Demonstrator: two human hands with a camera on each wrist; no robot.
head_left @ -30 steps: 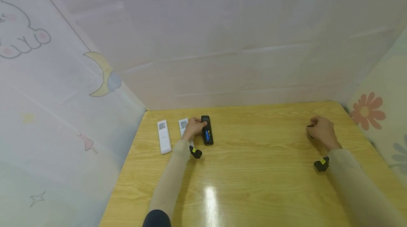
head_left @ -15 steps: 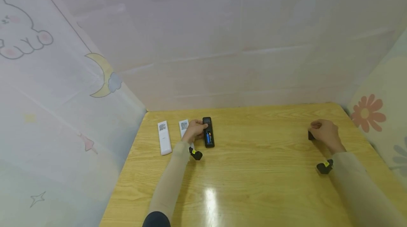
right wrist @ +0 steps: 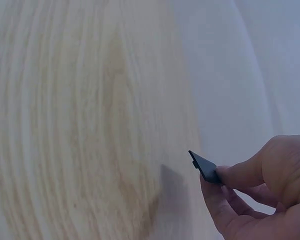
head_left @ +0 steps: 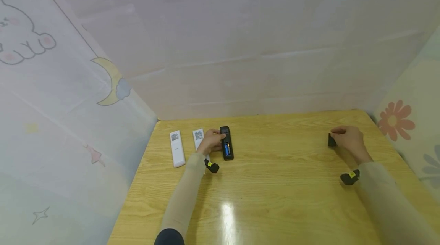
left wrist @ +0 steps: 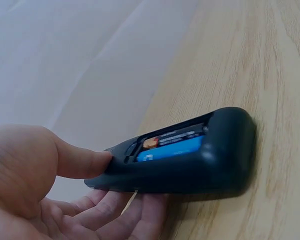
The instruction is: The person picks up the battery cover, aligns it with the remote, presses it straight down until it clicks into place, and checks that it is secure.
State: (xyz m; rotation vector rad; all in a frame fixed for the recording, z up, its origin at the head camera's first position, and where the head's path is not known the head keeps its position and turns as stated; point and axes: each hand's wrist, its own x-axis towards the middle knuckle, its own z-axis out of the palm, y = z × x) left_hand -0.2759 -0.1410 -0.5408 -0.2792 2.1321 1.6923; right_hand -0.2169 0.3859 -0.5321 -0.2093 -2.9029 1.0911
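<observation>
A black remote control is held back side up by my left hand, thumb on top and fingers beneath. Its battery compartment is uncovered; a blue battery and a black-and-copper battery lie side by side in it. Over the right part of the table, my right hand pinches a small black battery cover between thumb and fingers. In the right wrist view the cover is tilted above the wood, its shadow below, with a small tab on one edge.
Two white remotes lie left of the black one: the outer white remote in full view, the inner white remote partly hidden by my left hand. The wooden table meets a pale cloth wall at its back edge.
My right hand has lifted the battery cover and turned it so more of it shows, shifting slightly left just now. The black remote has moved slightly right in my left hand.
</observation>
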